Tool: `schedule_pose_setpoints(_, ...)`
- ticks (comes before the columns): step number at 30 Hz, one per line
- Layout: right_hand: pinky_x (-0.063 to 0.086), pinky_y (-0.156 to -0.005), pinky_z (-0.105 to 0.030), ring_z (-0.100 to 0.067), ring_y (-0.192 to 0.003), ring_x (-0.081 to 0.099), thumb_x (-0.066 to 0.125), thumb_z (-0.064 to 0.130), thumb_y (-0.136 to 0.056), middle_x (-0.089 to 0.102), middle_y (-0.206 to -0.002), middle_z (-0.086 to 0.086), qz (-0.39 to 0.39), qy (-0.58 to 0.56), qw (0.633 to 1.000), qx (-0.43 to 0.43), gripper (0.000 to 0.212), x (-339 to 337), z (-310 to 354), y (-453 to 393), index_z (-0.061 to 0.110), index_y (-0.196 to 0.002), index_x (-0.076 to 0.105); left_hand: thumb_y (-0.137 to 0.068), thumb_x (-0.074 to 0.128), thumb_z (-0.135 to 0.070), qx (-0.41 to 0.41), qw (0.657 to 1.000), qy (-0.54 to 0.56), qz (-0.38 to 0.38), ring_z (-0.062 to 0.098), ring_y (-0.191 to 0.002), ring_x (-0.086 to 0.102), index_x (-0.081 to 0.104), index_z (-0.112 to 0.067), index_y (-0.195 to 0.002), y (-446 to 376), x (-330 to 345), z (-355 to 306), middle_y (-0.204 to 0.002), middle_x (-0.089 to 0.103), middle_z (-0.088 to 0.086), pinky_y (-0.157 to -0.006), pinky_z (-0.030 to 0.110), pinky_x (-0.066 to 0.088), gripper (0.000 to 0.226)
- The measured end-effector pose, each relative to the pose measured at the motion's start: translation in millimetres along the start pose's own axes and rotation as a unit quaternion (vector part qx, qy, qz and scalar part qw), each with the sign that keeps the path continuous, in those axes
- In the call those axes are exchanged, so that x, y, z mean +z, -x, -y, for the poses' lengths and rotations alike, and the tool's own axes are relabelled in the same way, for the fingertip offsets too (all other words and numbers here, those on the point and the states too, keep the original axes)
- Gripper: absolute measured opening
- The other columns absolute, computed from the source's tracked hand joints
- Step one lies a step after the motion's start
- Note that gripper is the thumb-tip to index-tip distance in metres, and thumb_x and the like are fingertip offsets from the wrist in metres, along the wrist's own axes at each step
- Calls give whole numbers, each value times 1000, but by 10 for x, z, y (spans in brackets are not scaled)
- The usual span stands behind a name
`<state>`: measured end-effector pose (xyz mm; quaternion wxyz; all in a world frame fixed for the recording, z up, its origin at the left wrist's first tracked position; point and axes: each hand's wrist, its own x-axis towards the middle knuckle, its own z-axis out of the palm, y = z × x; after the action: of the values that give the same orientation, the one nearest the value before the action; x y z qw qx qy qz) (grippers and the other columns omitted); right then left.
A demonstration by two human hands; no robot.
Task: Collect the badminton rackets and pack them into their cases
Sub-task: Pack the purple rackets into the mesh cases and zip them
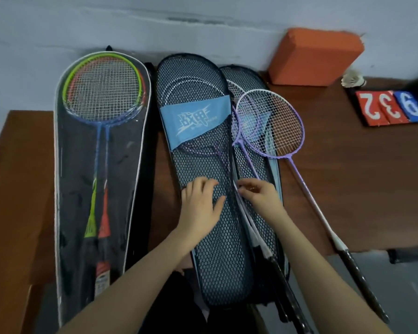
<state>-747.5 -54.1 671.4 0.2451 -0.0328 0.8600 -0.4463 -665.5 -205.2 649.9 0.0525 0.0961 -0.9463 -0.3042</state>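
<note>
Brown table [348, 189] holds three cases; left hand [200, 203] flat, right hand [258, 196] pinching zipper.

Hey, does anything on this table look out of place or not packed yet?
Yes. One purple racket lies loose on top of the right mesh case, its handle sticking out past the table edge. The other rackets show inside cases. The scoreboard digits read upside down from here.

At frame centre the left hand [201, 203] presses flat on a mesh case [203, 145]; the right hand [258, 195] pinches its edge. A purple racket [270, 124] lies to the right, on the surface [336, 189].
</note>
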Motion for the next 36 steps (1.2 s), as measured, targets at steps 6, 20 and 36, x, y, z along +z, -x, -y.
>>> schedule_pose_setpoints(6,43,-71,-11,-8,-88,61,66,12,-85,65,-91,6,28,51,998,15,23,-184,-414,578,12,-108,67,-92,49,-37,38,996,-16,77,23,-109,44,47,-18,-125,394,190,-284,-115,48,2,-93,36,31,39)
schedule_pose_setpoints(20,48,-66,-20,-11,-65,58,77,10,-74,62,-72,-1,121,-7,992,-24,25,-517,-833,698,8,-97,67,-91,53,-36,-124,982,-89,113,22,-122,37,31,-15,-141,1039,723,-836,-130,39,3,-99,35,27,58)
schedule_pose_setpoints(36,43,-77,-19,-15,-89,60,70,25,-82,66,-96,-4,84,48,993,-72,36,-406,-763,756,11,-114,62,-85,59,-4,-192,967,169,-13,10,-88,52,53,-14,-129,1115,420,-801,-107,51,2,-81,12,38,45)
